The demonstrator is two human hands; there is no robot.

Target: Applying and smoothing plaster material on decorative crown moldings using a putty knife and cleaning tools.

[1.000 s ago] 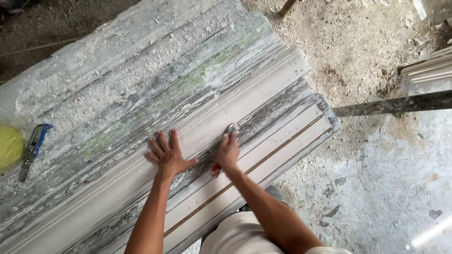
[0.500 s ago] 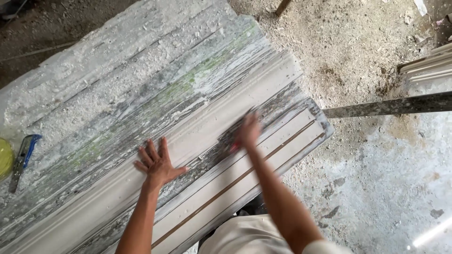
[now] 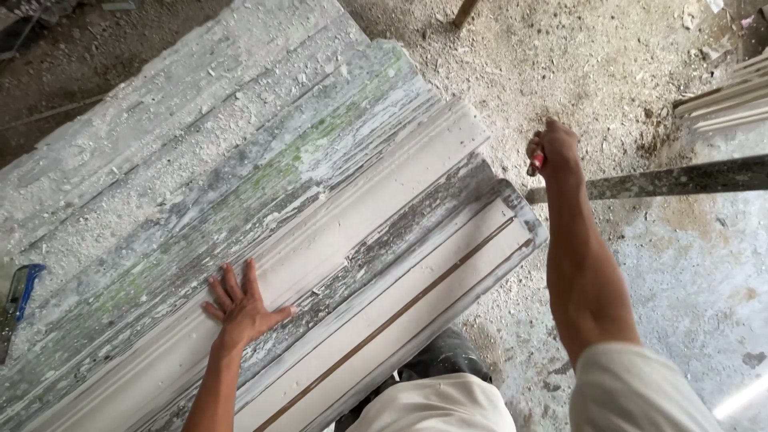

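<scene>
A: Obscured? The right hand (image 3: 554, 150), upper right of frame, is fisted on a red-handled tool (image 3: 535, 163); its working end is hidden.

B: Blue tool (image 3: 18, 298) cut off at left edge. Left hand (image 3: 242, 308)?

A: Fingers spread flat on the white moulding (image 3: 352, 232), lower left, gripping nothing. Count: two hands, two tools, one metal bar (image 3: 680, 179).

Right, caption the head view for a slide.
Left hand flat on white plaster moulding; right hand raised past its end, gripping a red-handled tool.

Left hand (image 3: 240, 308) flat, palm down, fingers spread, arm straight. Right hand (image 3: 552, 150) raised out to the side, fist closed, forearm extended.
</scene>
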